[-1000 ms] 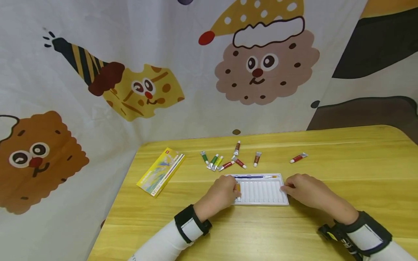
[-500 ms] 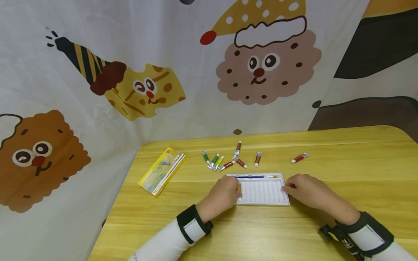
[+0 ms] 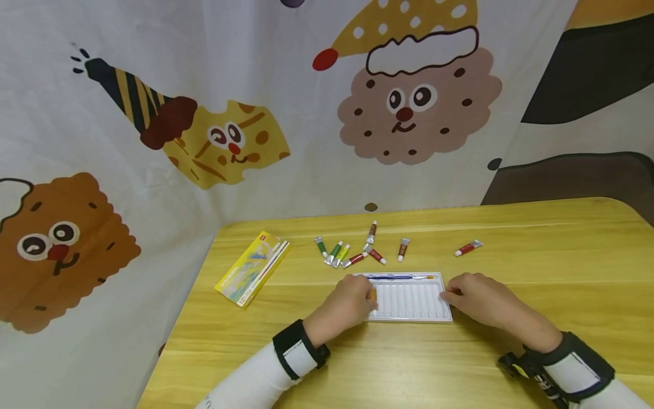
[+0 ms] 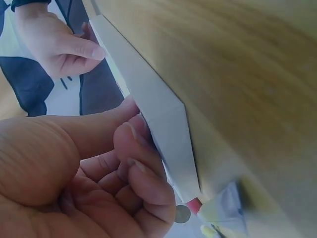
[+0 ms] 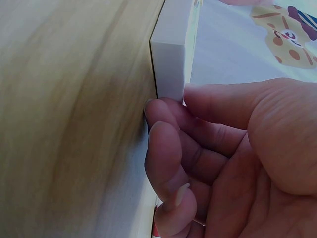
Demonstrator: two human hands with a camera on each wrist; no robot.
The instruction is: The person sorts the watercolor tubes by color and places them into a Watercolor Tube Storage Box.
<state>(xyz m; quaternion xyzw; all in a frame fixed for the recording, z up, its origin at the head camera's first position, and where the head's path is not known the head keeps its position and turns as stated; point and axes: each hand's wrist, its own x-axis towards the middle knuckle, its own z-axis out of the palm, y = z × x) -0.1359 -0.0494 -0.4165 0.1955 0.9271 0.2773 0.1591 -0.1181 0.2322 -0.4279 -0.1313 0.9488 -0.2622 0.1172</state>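
Note:
A white slotted paint tray [image 3: 409,317] lies on the table, with a blue-handled paintbrush [image 3: 398,277] along its far side. My left hand [image 3: 343,304] grips the tray's left end, thumb over the rim and fingers curled against the side wall. Beside that thumb an orange-yellow paint tube [image 3: 373,295] shows in the leftmost part, mostly covered by the hand. At the opposite end, my right hand [image 3: 482,298] pinches the tray's right edge between thumb and fingers. In the right wrist view the thumb sits on top of the white tray wall [image 5: 167,64], fingertips low against its side.
Several paint tubes lie beyond the tray, among them a green one [image 3: 320,246], a yellow-green one [image 3: 340,254] and a brown one [image 3: 372,232]. A red tube [image 3: 468,247] lies apart at the right. A yellow paint box [image 3: 252,270] is on the left. A printed curtain [image 3: 306,187] hangs behind the table.

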